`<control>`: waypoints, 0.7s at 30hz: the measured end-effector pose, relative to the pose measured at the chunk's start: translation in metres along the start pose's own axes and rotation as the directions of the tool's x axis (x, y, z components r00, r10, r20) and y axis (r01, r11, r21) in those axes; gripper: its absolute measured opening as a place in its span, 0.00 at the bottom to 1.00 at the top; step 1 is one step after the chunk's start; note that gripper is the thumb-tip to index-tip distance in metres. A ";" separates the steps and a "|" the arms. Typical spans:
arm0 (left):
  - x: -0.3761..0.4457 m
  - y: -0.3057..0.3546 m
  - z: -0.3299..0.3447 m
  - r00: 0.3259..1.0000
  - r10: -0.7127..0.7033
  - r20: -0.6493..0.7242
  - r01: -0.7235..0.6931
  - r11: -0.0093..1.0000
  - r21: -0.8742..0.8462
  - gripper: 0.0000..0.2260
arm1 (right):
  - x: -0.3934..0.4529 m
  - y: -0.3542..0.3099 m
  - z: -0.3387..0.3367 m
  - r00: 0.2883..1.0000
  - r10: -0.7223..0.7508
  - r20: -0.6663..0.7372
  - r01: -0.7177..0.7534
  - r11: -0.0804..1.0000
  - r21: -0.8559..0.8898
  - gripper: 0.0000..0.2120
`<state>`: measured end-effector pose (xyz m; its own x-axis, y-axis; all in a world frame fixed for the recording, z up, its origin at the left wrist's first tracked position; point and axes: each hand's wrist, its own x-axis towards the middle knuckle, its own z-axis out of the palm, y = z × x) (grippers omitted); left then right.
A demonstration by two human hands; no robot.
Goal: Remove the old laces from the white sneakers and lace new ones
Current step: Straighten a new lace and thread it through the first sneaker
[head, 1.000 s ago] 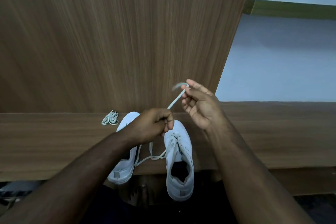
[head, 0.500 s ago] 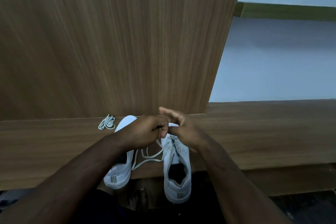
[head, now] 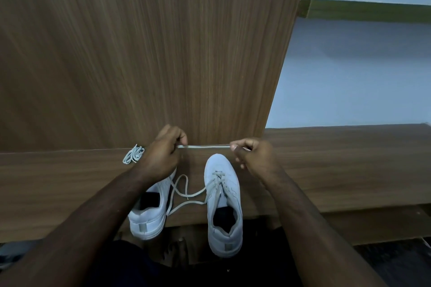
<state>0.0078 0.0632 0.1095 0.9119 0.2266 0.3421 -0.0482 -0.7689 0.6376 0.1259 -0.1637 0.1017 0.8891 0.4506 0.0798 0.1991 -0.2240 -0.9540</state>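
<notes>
Two hands stretched one lace (head: 203,146) taut above the tabletop (head: 349,165). From left: a lace bundle (head: 133,154), left hand (head: 163,155) pinching one end, left sneaker (head: 150,211), right sneaker (head: 224,202) still laced, right hand (head: 256,158) pinching the other end.

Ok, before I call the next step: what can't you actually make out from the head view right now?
- Left sneaker: the left forearm covers its toe and eyelets, so whether any lace remains in it is unknown.
- Stretched lace: its ends vanish inside the left hand and right hand.
- Lace bundle: too small to tell old from new.
- Right sneaker: its interior is dark.
</notes>
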 end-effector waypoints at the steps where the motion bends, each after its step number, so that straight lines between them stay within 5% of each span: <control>1: 0.000 0.001 0.005 0.999 -0.041 -0.010 0.041 0.998 0.050 0.15 | 0.000 -0.003 0.002 0.999 -0.036 -0.004 0.035 0.996 -0.079 0.06; 3: -0.001 0.010 0.015 1.000 -0.014 0.009 0.013 0.988 0.153 0.19 | -0.002 -0.012 0.011 0.992 -0.103 0.077 0.115 0.978 -0.174 0.08; 6: 0.003 0.036 0.034 0.991 0.039 0.127 -0.027 0.995 -0.098 0.23 | -0.004 -0.025 0.026 0.979 -0.154 0.134 0.174 0.973 -0.150 0.07; 8: 0.006 0.043 0.041 0.996 -0.010 0.093 0.030 0.975 -0.218 0.17 | -0.002 -0.026 0.027 0.986 -0.142 0.086 0.148 0.986 -0.079 0.07; 10: 0.011 0.042 0.040 0.998 -0.067 -0.023 0.062 0.987 -0.149 0.11 | -0.003 -0.019 0.019 0.993 -0.115 -0.034 0.111 0.989 -0.094 0.03; 12: 0.011 0.040 0.039 0.992 -0.111 -0.066 0.108 0.993 -0.054 0.09 | -0.009 -0.004 0.009 0.996 -0.005 -0.093 -0.007 0.992 -0.123 0.03; 16: 0.002 0.033 0.054 0.959 -0.283 0.027 0.284 0.957 -0.063 0.08 | -0.031 0.024 0.012 0.929 0.311 0.200 -0.233 0.912 -0.338 0.13; 21: -0.008 0.021 0.078 0.929 -0.358 0.097 0.367 0.926 -0.087 0.05 | -0.038 0.055 0.034 0.978 0.124 0.166 -0.010 0.829 -0.560 0.12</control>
<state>0.0313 -0.0012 0.0661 0.9034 0.4282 0.0226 0.2542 -0.5773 0.7760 0.0891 -0.1642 0.0361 0.8260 0.5568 -0.0884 0.3869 -0.6739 -0.6294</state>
